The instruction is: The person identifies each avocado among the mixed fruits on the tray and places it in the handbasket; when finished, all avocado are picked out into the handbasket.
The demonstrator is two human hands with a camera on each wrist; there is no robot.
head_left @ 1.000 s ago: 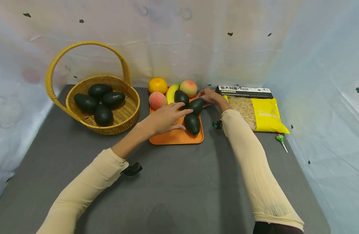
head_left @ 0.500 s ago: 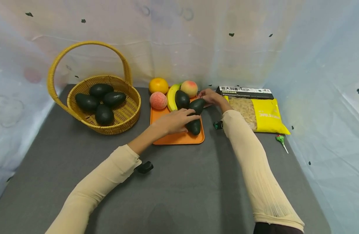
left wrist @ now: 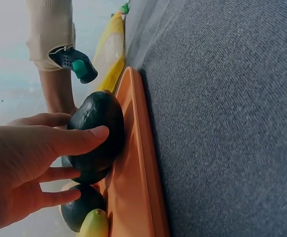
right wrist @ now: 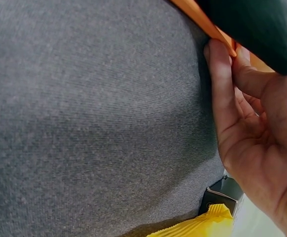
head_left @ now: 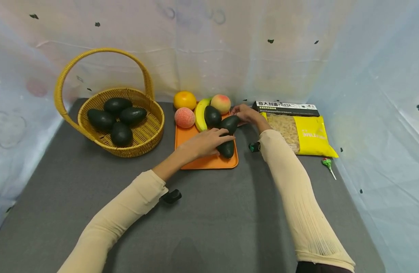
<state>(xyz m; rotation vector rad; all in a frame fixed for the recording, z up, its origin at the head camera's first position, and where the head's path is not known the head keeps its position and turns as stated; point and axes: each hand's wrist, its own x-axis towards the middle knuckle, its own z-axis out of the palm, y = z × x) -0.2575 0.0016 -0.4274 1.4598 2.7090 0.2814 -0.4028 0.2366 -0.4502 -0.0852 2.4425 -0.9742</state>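
My left hand (head_left: 207, 143) holds the nearest dark green avocado (left wrist: 98, 118) on the orange tray (head_left: 209, 163). Its thumb lies across the avocado, and the fingers reach over the far side. At the tray's right edge, the thumb and fingers of my right hand (right wrist: 259, 116) pinch the rim. Two more avocados, one in the middle (head_left: 230, 123) and one farther back (head_left: 212, 116), lie on the tray. Behind and beside them are a banana (head_left: 200, 113), a pink peach (head_left: 185, 117), a paler peach (head_left: 221, 103) and an orange (head_left: 185, 100).
On the left stands a yellow wicker basket (head_left: 146, 142) with a tall handle and several avocados inside. To the right lie a black pasta box (head_left: 287, 109), a yellow pasta bag (head_left: 311, 132) and a green lollipop (head_left: 327, 163). Curtain-like sheets hang around the grey table (head_left: 209, 212).
My left hand has moved right and slightly down onto the nearest avocado, and its fingers have closed around it. The right hand stays at the tray rim.
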